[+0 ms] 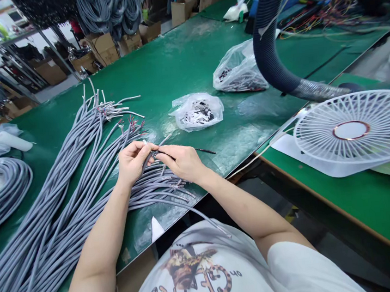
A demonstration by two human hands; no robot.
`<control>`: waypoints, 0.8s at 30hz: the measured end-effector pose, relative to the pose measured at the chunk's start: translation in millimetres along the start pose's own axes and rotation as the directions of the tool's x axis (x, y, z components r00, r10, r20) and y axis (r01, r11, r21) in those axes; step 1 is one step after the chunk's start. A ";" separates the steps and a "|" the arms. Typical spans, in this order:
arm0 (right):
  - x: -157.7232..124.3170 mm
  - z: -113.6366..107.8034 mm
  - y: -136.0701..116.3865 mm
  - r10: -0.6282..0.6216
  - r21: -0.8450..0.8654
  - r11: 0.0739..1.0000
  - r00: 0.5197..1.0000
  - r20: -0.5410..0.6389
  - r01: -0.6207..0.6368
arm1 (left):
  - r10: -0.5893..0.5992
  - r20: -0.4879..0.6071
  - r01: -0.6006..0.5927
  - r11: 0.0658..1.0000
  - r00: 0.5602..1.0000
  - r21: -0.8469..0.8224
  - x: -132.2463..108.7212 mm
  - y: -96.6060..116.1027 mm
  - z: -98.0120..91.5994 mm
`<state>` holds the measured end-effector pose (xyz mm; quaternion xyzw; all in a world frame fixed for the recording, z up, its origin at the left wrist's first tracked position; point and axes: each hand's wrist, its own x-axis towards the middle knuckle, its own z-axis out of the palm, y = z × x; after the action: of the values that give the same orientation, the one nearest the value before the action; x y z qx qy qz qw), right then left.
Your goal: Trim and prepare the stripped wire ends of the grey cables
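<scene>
My left hand (pixel 131 163) is closed in a pinch on the end of a grey cable, with a small white piece showing at the fingertips. My right hand (pixel 183 162) meets it, its fingers closed round a thin dark tool (pixel 205 151) whose black end sticks out to the right; its kind is hidden by the fingers. Under and left of both hands lies a large bundle of grey cables (pixel 79 176), their stripped ends showing pale and red wires. Beyond the hands sits an open plastic bag (pixel 198 112) of small white and black parts.
A larger clear bag (pixel 239 69) of parts stands farther back beside a dark flexible duct (pixel 271 40). At right is a white fan (pixel 350 129). Coiled grey cable (pixel 3 194) lies at far left. The green table's (pixel 172 60) near edge runs past my body.
</scene>
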<state>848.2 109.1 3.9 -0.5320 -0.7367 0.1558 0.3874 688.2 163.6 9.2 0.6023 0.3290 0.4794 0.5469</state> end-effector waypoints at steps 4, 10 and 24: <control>0.1 -1.7 -0.4 -0.013 0.021 1.000 1.000 0.004 0.013 | 0.008 0.015 -0.007 1.000 1.000 -0.010 -1.1 0.8 0.9; -0.1 -1.4 4.5 -0.041 0.014 0.999 0.999 -0.025 0.041 | -0.008 0.019 0.008 1.000 1.000 0.017 -0.9 0.3 1.2; -2.0 -8.7 10.2 -0.022 0.106 0.994 1.000 -0.017 0.023 | -0.054 0.016 0.054 0.999 0.998 0.002 -1.4 -3.3 2.5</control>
<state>861.7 109.6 2.2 -0.5035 -0.7303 0.1860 0.4225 690.5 162.1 5.8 0.5976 0.3410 0.4593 0.5618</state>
